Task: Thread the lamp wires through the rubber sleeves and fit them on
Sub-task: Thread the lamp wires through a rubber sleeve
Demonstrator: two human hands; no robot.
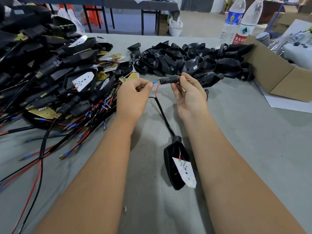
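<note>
My right hand pinches a black ribbed rubber sleeve held level above the table; a brass tip pokes out of its right end. A red wire runs into the sleeve's left end. My left hand pinches the blue-tipped end of a black wire, its tip right at the sleeve's left opening. Both wires come out of a black cable that leads down to a black lamp housing lying on the table between my forearms, its white LED board facing up.
A big heap of wired lamps fills the left, their red and black leads spread toward me. Empty black housings pile at the back middle. Two water bottles and a cardboard box stand at the right.
</note>
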